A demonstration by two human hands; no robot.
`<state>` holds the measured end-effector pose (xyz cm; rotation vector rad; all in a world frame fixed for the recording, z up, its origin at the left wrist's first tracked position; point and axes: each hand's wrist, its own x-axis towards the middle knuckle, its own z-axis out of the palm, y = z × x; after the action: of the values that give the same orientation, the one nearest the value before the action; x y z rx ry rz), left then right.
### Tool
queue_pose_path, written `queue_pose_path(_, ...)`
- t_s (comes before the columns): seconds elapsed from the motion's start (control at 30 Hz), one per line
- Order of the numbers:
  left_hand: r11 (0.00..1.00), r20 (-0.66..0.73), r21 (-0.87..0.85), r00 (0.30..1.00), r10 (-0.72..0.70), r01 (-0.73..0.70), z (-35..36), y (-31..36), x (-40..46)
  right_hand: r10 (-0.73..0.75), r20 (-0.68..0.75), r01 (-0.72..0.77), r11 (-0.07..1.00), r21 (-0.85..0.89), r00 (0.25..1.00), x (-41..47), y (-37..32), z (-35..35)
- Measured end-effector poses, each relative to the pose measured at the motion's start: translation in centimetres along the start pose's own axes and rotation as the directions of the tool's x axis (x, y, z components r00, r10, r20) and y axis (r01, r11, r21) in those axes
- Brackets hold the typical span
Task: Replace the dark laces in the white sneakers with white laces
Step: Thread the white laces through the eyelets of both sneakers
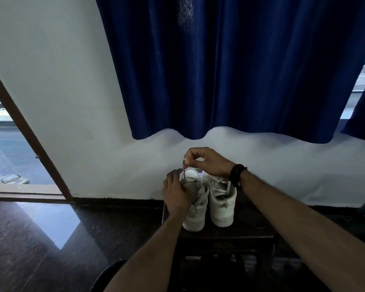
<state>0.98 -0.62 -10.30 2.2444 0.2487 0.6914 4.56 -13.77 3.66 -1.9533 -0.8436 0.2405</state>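
Two sneakers (209,203) stand touching on dark stool (230,232); no gap between them. Wall (72,102) close behind, curtain (230,70) hung above. Open room found left over floor (30,239), also right of stool.

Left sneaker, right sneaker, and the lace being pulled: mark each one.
left sneaker (193,216): head view, on its heel side wall.
right sneaker (222,211): head view, on its heel back.
lace (192,170): head view, on the white loop below the right hand (207,161).
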Motion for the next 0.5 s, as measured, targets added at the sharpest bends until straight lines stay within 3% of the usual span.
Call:
queue_pose_path(0.13, 0.985, 0.023, 0.031, 0.985, 0.169, -0.169, -1.0, 1.0, 0.7, 0.058, 0.040, -0.058, 0.998, -0.012, 0.997, -0.6, 0.0, 0.7)
queue_pose_path(0.23, 0.985, -0.066, -0.163, 0.996, 0.052, -0.063, -2.0, 1.6, 1.4, 0.222, -0.090, -0.224, 0.974, -0.018, 0.971, -0.9, 2.8, 1.7)
queue_pose_path(0.3, 0.937, -0.065, -0.342, 0.993, -0.099, 0.071, -2.8, 1.6, 1.5, 0.330, -0.235, -0.382, 0.895, -0.229, 0.914, -0.6, 5.2, 2.3)
queue_pose_path(0.4, 0.882, -0.038, -0.456, 0.988, -0.151, 0.118, -4.0, 1.2, 1.0, 0.383, -0.231, -0.439, 0.652, -0.618, 0.894, 0.0, 7.1, 3.6)
queue_pose_path(0.5, 0.872, -0.065, -0.477, 0.984, -0.163, 0.113, -5.5, 1.6, 0.5, 0.419, -0.262, -0.483, 0.613, -0.625, 0.870, 1.1, 6.4, 4.5)
